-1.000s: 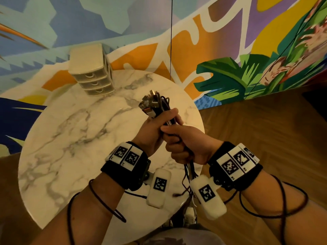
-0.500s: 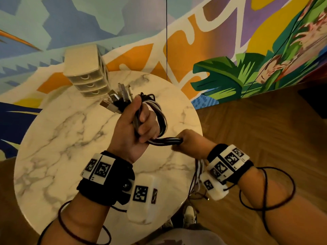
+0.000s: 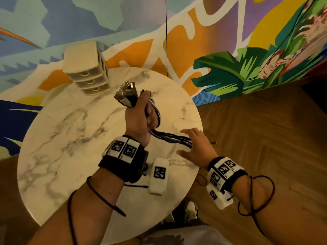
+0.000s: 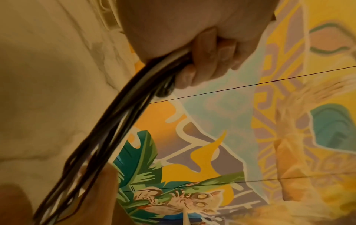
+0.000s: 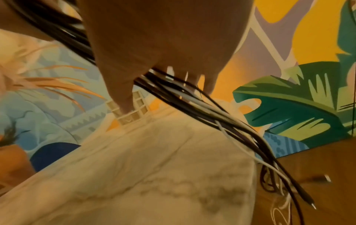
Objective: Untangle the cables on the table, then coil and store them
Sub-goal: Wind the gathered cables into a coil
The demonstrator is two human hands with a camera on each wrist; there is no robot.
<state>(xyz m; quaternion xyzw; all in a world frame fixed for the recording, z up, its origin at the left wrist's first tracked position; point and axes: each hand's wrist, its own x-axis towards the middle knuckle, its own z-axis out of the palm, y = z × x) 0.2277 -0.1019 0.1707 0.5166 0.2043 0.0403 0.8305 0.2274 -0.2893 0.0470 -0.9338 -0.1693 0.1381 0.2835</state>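
Observation:
A bundle of black and white cables [image 3: 169, 138] runs from my left hand [image 3: 141, 115] to my right hand [image 3: 194, 145] above the round marble table [image 3: 70, 138]. My left hand grips the coiled part, its fingers [image 4: 208, 60] curled round the cables [image 4: 115, 121]. Several metal plug ends [image 3: 126, 94] stick up out of that fist. My right hand has its fingers spread and straight, and the cables [image 5: 202, 106] pass under its palm [image 5: 163, 38]. Their loose ends [image 5: 279, 182] hang past the table's right edge toward the floor.
A small beige drawer unit [image 3: 86, 71] with three drawers stands at the table's far left edge, against the painted wall. Wooden floor [image 3: 265, 138] lies to the right. A shoe [image 3: 192, 208] shows below the table's near edge.
The hands, together one second ago, have drawn apart along the bundle. My right hand, gripping the cables half a second ago, now has its fingers spread. The left hand still holds the coil.

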